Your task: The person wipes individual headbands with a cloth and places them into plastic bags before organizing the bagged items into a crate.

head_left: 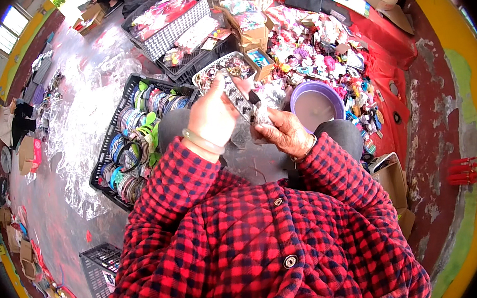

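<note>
In front of my chest, my left hand [211, 118] is closed on one end of a curved band [237, 98] with a black-and-white pattern, which looks like a headband. My right hand [286, 131] pinches a crumpled whitish piece [261, 114], cloth or clear plastic, against the band's lower end. Bright glare washes out part of the left fingers. Just beyond the hands sits a white basket [200, 75] of small hair accessories. A purple basin [338, 102] holding cloudy liquid stands right of my right hand.
A black crate [99, 179] of coiled headbands lies to the left. Further off are a grey woven basket [181, 31] of packaged goods and a small carton [254, 35]. Colourful hair ornaments [320, 43] are heaped on red cloth [393, 53]. Clear plastic sheeting [84, 129] covers the left floor.
</note>
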A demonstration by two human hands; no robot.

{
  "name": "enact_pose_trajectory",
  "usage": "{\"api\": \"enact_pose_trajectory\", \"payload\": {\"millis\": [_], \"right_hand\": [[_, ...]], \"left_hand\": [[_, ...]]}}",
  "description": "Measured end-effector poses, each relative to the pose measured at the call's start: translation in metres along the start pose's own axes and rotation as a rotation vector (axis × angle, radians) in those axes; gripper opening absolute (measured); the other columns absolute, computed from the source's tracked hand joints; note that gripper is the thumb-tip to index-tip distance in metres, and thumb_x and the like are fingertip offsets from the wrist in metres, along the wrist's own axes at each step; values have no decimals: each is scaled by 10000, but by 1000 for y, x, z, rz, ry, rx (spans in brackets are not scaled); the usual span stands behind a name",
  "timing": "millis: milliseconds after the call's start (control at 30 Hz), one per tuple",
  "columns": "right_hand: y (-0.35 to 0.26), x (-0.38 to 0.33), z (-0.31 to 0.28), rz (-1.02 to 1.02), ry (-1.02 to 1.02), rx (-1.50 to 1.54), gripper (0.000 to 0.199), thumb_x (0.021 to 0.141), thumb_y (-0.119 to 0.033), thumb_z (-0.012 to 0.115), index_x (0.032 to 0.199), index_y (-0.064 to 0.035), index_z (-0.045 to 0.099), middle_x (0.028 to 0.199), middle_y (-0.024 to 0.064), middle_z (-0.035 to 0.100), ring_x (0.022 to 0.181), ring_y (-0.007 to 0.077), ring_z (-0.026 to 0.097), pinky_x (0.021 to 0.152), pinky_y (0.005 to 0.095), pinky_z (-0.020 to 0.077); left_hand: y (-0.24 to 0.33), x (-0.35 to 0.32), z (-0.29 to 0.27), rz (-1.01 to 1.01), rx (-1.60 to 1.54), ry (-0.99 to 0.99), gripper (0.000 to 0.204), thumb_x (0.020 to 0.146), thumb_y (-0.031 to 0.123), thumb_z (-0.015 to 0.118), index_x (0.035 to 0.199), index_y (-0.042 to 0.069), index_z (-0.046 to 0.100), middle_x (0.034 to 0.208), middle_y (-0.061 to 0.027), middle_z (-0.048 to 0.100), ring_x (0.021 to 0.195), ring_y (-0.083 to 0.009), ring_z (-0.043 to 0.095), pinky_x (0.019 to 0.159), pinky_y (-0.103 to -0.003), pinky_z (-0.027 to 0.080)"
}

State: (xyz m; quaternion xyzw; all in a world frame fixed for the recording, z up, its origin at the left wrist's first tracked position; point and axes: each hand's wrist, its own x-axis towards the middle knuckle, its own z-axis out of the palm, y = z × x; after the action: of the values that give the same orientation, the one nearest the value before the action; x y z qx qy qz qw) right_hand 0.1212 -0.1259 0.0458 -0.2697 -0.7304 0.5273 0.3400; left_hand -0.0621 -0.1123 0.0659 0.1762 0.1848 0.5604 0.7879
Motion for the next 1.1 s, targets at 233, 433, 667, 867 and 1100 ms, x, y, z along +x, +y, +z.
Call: {"api": "enact_pose_trajectory", "payload": {"millis": [233,433,667,867,1100], "right_hand": [[-12,5,4,230,143,131,199,903,-225,476,897,-33,529,629,5,537,512,61,487,455,223,394],[-14,3,6,302,40,139,183,891,-202,489,901,-25,536,666,32,545,584,115,542,519,265,432],[17,7,3,-322,75,-409,156,817,-171,564,870,-26,550,694,161,526,677,380,508,604,424,412],[-14,6,1,165,77,-203,175,856,-208,528,889,-37,545,670,136,573,625,290,581,568,375,443],[-19,2,3,279,10,-35,193,879,-223,509,897,-35,543,626,103,549,581,207,577,542,331,438]], "left_hand": [[-38,-1,-2,125,157,73,258,922,174,432,1023,-37,540,943,-95,587,848,-153,562,770,-269,441],[-26,-1,-13,51,17,31,249,905,129,416,1011,-66,529,979,-159,588,944,-257,559,865,-365,422],[-3,-4,-8,0,-7,116,298,914,184,415,1061,-63,496,1007,-164,577,996,-279,544,904,-410,401],[-38,-10,-3,55,274,68,262,927,205,431,988,-16,558,944,-88,584,872,-149,552,759,-256,434],[-24,-11,-1,74,152,15,260,916,135,396,996,-73,529,1033,-192,568,1002,-267,530,923,-368,376]]}}
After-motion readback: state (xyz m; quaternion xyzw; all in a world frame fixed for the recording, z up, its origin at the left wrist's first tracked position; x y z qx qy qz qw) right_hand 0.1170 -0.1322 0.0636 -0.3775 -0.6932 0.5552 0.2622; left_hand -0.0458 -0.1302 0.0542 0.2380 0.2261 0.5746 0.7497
